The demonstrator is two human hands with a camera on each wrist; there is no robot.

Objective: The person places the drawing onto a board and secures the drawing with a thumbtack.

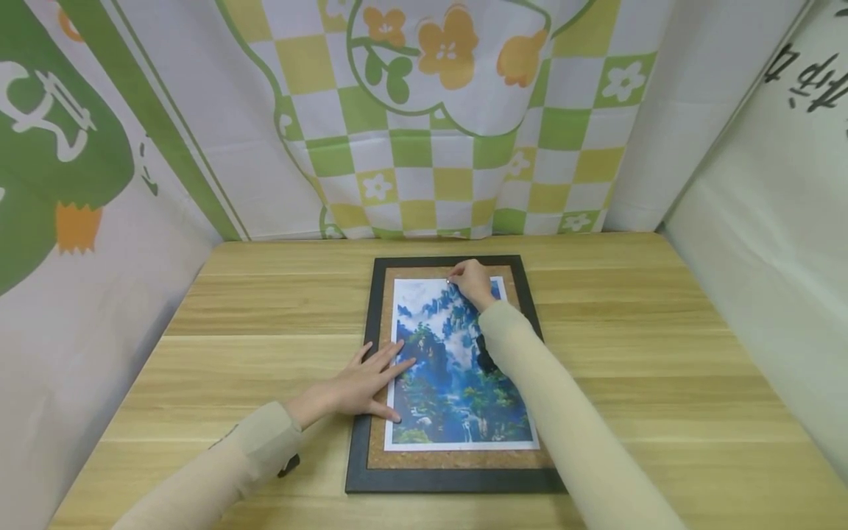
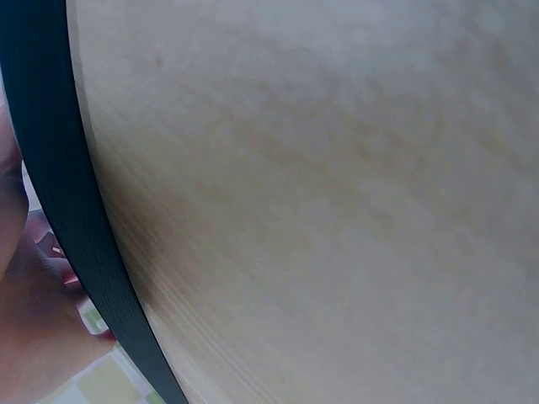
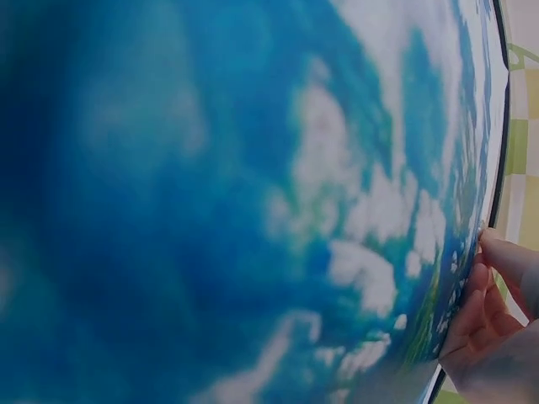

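A printed landscape picture (image 1: 457,361) of blue mountains and mist lies on a cork board (image 1: 457,459) with a black frame (image 1: 457,482). My right hand (image 1: 472,283) is at the picture's top edge, thumb and fingertips pinching a tiny pale pushpin (image 1: 448,280) against the paper. In the right wrist view the picture fills most of the frame, and the right hand (image 3: 497,320) shows at the right side, fingertips at the sheet. My left hand (image 1: 361,384) rests with spread fingers across the board's left side and the picture's left edge.
The board lies on a light wood table (image 1: 265,309). A checked, flowered cloth (image 1: 424,162) hangs behind the table, and printed white cloths stand at both sides. A small black object (image 1: 288,465) shows beside the left sleeve.
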